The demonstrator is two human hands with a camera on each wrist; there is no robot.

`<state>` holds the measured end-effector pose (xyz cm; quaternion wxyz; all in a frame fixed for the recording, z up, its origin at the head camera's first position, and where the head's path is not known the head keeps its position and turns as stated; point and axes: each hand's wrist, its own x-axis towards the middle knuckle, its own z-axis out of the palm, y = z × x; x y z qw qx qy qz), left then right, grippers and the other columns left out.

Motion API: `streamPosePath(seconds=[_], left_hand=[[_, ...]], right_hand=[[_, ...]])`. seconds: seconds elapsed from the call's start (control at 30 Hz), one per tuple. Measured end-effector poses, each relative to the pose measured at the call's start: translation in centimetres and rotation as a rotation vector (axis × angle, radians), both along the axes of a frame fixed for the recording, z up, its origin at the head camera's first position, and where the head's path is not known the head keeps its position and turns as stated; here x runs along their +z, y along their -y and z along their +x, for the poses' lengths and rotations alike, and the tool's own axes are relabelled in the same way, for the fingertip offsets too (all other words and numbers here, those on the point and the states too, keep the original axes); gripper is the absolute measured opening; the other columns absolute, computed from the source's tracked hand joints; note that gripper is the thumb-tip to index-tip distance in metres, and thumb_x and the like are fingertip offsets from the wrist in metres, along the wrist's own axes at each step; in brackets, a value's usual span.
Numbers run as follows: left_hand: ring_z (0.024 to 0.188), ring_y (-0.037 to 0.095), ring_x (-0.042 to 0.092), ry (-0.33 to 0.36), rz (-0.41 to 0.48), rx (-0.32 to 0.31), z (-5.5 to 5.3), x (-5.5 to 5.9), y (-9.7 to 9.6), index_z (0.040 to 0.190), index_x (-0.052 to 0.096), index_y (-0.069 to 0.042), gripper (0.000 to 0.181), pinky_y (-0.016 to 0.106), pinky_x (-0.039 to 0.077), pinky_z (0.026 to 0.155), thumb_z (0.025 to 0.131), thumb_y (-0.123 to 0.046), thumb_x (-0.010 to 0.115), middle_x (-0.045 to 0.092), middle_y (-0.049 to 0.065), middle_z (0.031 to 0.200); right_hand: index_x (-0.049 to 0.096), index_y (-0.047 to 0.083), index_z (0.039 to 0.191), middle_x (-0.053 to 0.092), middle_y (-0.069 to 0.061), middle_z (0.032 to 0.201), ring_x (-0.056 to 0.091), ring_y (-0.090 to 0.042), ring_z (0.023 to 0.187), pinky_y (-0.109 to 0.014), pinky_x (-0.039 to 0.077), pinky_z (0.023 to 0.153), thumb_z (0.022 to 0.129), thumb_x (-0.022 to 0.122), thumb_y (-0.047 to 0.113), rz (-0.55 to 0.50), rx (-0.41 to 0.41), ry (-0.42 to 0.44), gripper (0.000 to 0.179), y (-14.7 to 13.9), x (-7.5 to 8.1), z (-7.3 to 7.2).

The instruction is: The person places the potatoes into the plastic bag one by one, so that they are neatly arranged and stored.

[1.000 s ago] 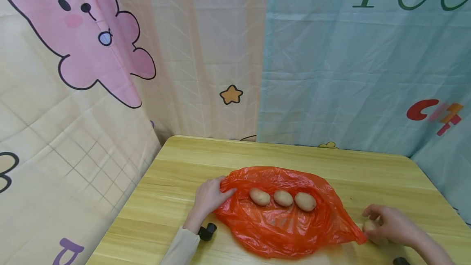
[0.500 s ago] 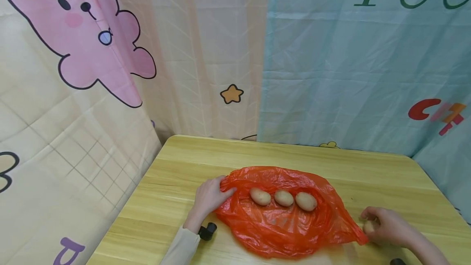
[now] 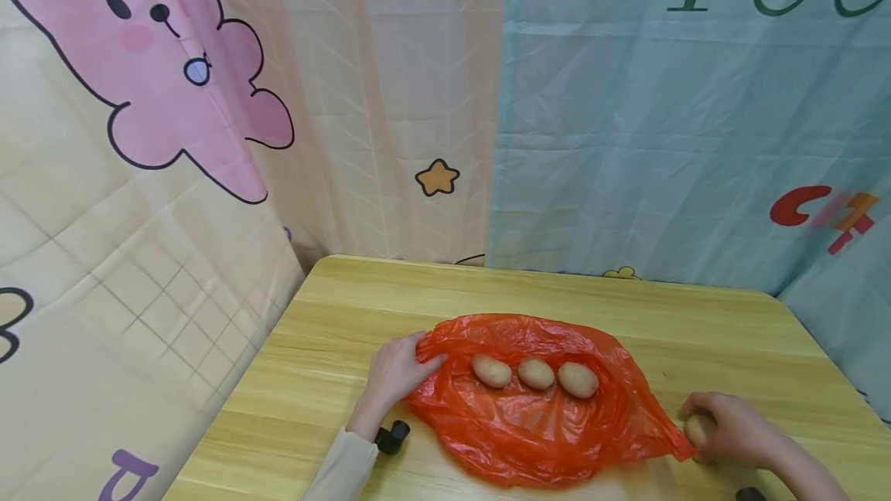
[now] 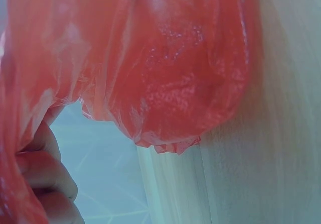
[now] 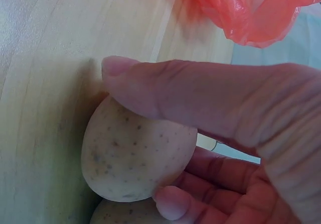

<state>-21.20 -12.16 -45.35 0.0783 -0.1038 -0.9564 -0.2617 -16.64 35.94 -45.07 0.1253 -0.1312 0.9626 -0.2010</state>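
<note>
A thin red plastic bag (image 3: 536,451) lies spread on the table, its mouth gaping. Three pale potatoes sit in a row inside it: a left potato (image 3: 491,371), a middle potato (image 3: 535,373) and a right potato (image 3: 578,381). My left hand (image 3: 398,372) grips the bag's left edge, the fingers curled behind the film in the left wrist view. Just past the bag's right tip, my right hand (image 3: 739,430) holds a speckled potato (image 5: 135,156) between thumb and fingers. Below that one, the right wrist view shows part of another potato (image 5: 120,213), mostly cut off.
The wooden table (image 3: 390,284) has its far edge against a patterned curtain (image 3: 390,99). Black wrist gear (image 3: 393,437) shows by the left wrist, and another black piece (image 3: 750,494) is under the right forearm.
My right hand has shifted slightly left, towards the bag's right tip, and its fingers have closed in round the potato. The left hand, bag and three potatoes in it have stayed put.
</note>
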Motion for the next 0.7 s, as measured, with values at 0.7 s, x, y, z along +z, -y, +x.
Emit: streamPosePath(seconds=[0.7], left_hand=[[0.069, 0.014, 0.058, 0.02, 0.005, -0.002, -0.1, -0.05, -0.14, 0.12, 0.063, -0.003, 0.056, 0.033, 0.047, 0.059, 0.084, -0.046, 0.068, 0.069, 0.008, 0.096]], right_hand=[[0.064, 0.017, 0.088, 0.06, 0.007, 0.086, 0.05, -0.007, 0.073, -0.033, 0.046, 0.064, 0.06, 0.087, 0.025, 0.059, 0.088, -0.142, 0.037, -0.16, -0.4, 0.66]])
